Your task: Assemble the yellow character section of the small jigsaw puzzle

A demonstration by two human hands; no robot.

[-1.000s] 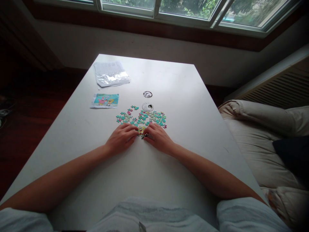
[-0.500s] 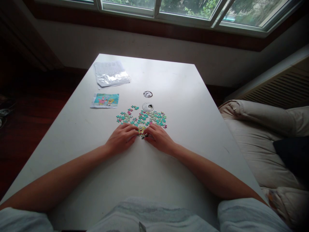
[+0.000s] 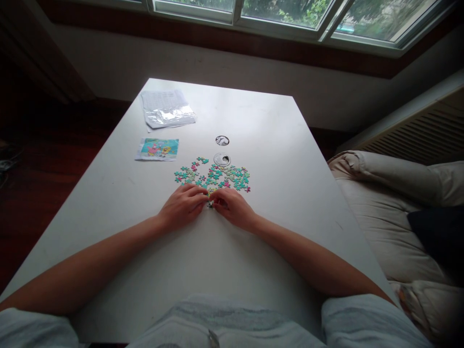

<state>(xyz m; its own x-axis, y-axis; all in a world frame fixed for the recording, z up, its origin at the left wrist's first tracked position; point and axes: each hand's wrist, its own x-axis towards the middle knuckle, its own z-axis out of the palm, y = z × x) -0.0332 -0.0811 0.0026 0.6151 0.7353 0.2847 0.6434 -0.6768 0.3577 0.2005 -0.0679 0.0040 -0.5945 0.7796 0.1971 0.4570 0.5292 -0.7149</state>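
Observation:
A small joined patch of jigsaw puzzle [image 3: 211,192] with a yellow cartoon face lies on the white table, partly covered by my fingers. At its left edge my left hand [image 3: 183,205] rests on the table, fingers bent together and gripping the patch's side. From the right, my right hand [image 3: 234,208] reaches over the patch with thumb and fingers pinched at its lower edge. A small dark jigsaw piece [image 3: 210,205] shows by those fingertips. Just beyond my hands spread many loose jigsaw pieces [image 3: 239,178], mostly teal and pale green with some pink.
A printed cartoon picture [image 3: 158,149] lies left of the pieces. Behind it is a clear plastic bag with paper [image 3: 168,110]. Two round metallic-looking discs [image 3: 222,159] sit beyond the pieces. A cushioned beige sofa [image 3: 377,212] stands along the table's right side.
My right hand has shifted left and closer to my left hand, covering more of the patch. The dark piece is now further left, at the patch's lower edge. My left hand stays put.

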